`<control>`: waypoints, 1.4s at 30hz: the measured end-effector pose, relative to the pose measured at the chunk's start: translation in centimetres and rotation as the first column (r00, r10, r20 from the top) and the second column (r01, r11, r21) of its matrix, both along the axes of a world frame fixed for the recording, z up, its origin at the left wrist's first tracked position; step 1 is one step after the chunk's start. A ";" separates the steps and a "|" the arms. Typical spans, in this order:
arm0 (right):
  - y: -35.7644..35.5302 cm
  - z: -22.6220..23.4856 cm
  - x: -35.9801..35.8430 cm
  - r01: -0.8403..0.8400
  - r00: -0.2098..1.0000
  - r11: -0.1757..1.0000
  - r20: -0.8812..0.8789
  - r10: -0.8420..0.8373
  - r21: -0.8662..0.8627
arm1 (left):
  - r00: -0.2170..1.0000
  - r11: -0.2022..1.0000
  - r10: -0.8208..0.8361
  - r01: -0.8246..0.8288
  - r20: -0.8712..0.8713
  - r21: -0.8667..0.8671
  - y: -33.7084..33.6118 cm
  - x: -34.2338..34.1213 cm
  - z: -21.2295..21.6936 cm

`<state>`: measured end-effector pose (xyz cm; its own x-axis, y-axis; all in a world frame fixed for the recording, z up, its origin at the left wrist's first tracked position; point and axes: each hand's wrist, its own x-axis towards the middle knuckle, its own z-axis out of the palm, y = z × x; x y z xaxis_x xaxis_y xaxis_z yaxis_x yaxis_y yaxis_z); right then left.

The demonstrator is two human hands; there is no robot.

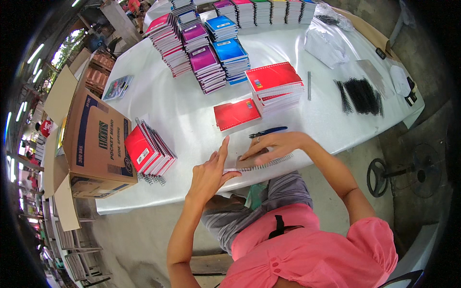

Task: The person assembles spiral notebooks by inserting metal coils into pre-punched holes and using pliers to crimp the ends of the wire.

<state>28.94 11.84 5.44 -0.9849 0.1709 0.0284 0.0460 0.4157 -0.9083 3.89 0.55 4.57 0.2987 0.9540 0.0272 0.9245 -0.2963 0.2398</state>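
At the table's near edge lies a small notebook (246,159) with its brown backing up, partly hidden by my hands. A thin wire spiral (274,162) runs along its near edge and sticks out past it to the right. My left hand (209,174) grips the notebook's left end, thumb at the near edge and fingers pointing away. Over its right part is my right hand (273,145), fingers bent down onto the backing and the spiral. Just beyond lie dark-handled pliers (268,132). A red notebook stack (237,114) without spirals sits farther away.
A taller red stack (273,77) stands behind. On the left are spiral-bound red notebooks (150,150) and an open cardboard box (98,141). Purple and blue stacks (207,67) rise farther back. Black spirals (361,97) lie right, with one loose spiral (309,85) nearer the middle.
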 end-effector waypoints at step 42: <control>2.1 0.1 -3.7 0.151 0.985 0.978 0.110 -0.136 -0.142 | 0.513 0.946 0.226 -0.320 0.828 -0.060 0.8 -1.9 -4.4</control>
<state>25.25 13.91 5.53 -0.9465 0.3053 -0.1047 0.1881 0.2583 -0.9476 2.04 1.38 0.14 -0.1735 0.9632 0.2051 0.3777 -0.1273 0.9171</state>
